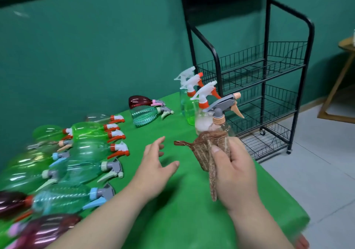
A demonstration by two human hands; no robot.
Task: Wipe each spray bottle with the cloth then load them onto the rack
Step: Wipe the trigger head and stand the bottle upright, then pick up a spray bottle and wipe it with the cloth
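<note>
Head camera, my one view. The right hand [236,164] sits right of centre. Its fingers and thumb are curled round a brown striped cloth [206,149], which is wrapped about the body of a clear spray bottle [221,112]. The bottle is upright, and its grey trigger head and peach nozzle stick up above the cloth. A strip of cloth hangs down past the thumb. The left hand [155,164] hovers just left of it over the green table cover [182,216], fingers spread and relaxed, gripping nothing, apart from cloth and bottle.

Down the left of the frame I see a crowd of lying bottles [86,150] in green, teal and dark red, trigger heads pointing right. Those near the lower left corner are smeared by blur. Further back at centre, a dark red bottle [138,101] and a ribbed teal bottle [144,115] lie side by side. Behind the held bottle, upright bottles [187,112] with white and orange triggers stand by the table's far edge.

The black wire rack [269,70] stands on the floor at upper right, just beyond the table. A wooden stool [343,72] shows at the right edge.
</note>
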